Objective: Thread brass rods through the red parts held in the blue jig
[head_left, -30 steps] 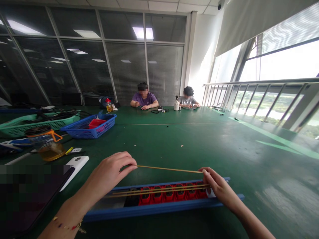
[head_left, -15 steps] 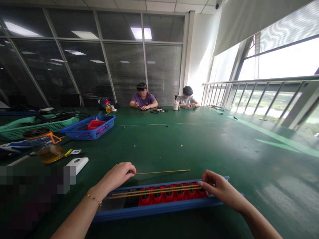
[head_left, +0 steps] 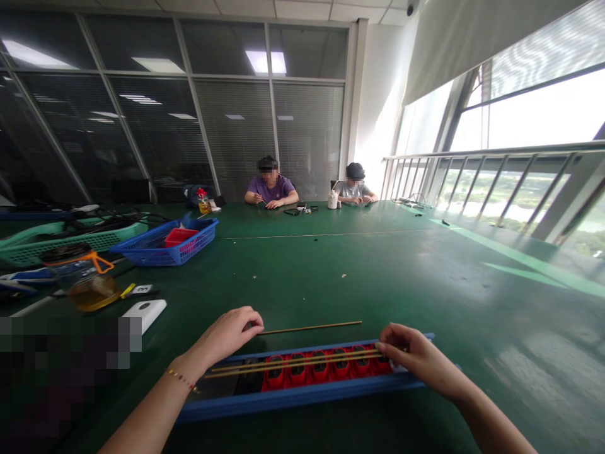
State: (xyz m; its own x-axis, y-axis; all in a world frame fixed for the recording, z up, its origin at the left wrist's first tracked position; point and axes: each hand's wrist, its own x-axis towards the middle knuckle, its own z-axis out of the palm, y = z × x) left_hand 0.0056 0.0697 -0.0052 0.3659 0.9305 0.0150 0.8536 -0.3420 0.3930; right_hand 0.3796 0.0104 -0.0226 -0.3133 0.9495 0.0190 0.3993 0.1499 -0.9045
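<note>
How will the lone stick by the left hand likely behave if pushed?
The stick looks thin and straight, so probably light and fairly stiff. Such slenderness suggests it could snap under hard bending. Its free end, away from the left hand, may swing.

Location: office-type room with a shared worktable. Indicators: a glass partition (head_left: 227,53) backed by slatted blinds (head_left: 308,135); a panelled ceiling (head_left: 305,9); a large window (head_left: 529,132) with a shade (head_left: 439,53) and metal railing (head_left: 491,154). The long green table (head_left: 293,277) seats two people (head_left: 270,189) and carries a green basket (head_left: 92,241) of cables (head_left: 113,222) and a blue basket (head_left: 189,251).
</note>
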